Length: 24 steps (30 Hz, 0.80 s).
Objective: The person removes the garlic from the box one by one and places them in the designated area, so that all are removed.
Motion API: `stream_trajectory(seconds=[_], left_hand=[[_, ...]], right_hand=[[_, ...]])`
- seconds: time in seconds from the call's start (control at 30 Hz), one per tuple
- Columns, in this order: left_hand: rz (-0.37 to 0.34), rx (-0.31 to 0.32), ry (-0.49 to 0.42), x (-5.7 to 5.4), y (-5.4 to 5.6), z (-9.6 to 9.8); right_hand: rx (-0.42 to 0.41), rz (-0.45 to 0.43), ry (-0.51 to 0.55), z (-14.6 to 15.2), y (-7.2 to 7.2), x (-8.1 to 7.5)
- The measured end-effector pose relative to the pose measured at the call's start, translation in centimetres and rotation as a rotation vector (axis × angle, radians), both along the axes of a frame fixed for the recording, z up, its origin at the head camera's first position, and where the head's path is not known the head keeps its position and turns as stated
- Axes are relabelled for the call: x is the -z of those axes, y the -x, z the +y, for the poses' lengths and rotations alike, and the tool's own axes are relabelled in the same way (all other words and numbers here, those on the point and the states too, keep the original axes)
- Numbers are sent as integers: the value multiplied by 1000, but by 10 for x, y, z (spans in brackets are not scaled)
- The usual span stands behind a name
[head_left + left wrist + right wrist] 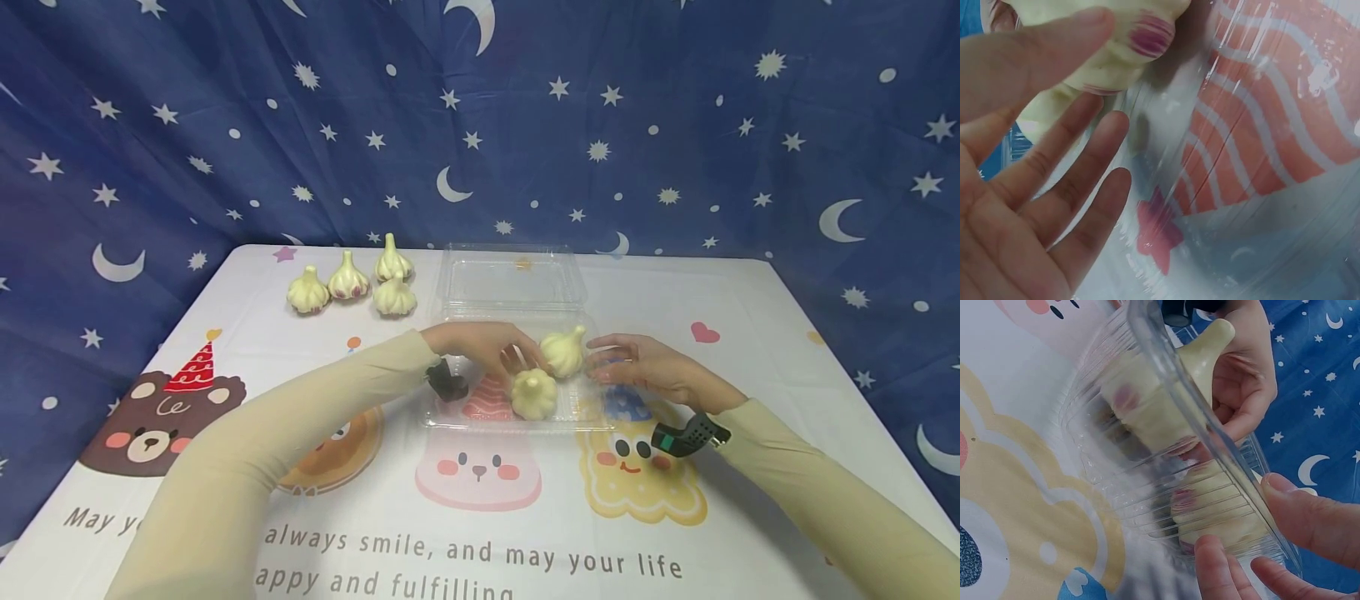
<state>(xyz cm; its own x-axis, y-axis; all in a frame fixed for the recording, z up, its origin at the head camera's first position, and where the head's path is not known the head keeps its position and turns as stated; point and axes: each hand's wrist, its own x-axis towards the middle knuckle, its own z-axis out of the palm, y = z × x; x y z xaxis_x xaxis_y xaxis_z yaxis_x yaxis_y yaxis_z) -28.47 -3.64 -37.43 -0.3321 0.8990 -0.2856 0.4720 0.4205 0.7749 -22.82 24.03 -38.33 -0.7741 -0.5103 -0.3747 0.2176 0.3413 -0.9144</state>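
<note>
A clear plastic clamshell box (450, 419) has two garlic bulbs in its base: a front bulb (534, 395) and a back bulb (562, 353). My left hand (491, 343) reaches over the base from the left. In the left wrist view its thumb (1054, 53) overlaps a purple-streaked garlic bulb (1129, 44), while the other fingers extend fairly straight. At the box's right side is my right hand (645, 367), its fingers loosely spread. The right wrist view has its thumb (1297, 509) beside the clear rim (1179, 394) and the fingertips close to the outer wall.
The box's open lid (513, 283) lies toward the back edge. Several garlic bulbs (348, 277) stand at the back left of the table. A printed white tablecloth (360, 521) covers it, and a blue star-patterned curtain (525, 125) hangs behind.
</note>
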Motion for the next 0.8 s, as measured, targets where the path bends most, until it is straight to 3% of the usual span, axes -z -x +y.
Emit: stream_trajectory(seconds=[0.2,0.8], left_hand=[[-61,1,-7,4,-2,2],[-110,-10,16,1,-5,8]], right_hand=[[-4,-2,1,0,0,0],[7,16,-52,-2,0,0]])
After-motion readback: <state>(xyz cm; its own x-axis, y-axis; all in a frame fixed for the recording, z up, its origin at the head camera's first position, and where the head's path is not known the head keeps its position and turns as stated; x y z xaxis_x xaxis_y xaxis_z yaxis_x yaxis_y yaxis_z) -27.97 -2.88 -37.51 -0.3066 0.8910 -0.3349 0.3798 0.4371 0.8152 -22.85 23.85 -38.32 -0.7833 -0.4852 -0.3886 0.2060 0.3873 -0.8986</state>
